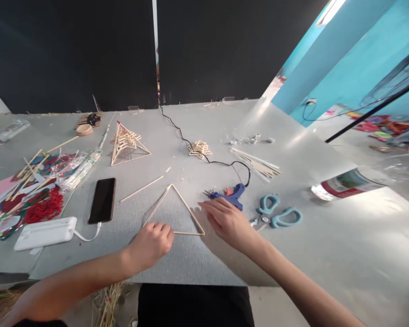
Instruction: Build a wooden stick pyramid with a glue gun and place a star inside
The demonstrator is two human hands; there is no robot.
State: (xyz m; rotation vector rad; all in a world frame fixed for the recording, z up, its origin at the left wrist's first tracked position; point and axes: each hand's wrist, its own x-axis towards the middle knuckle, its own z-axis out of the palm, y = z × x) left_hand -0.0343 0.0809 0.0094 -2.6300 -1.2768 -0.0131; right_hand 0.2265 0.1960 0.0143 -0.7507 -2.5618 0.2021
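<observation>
Fingers of the left hand [153,241] grasp a pale wooden-stick triangle [187,209] by one corner on the grey tabletop [180,261], right hand [229,223] loosely extended, empty; I judge the triangle light, fragile, best held there.

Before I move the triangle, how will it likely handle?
The triangle is probably light, being only thin sticks. Its visible corners look fragile, since the sticks meet just at their ends. Its straight sides make rolling unlikely.

A glue gun [237,194] and scissors [265,219] suggest a craft workshop.
</observation>
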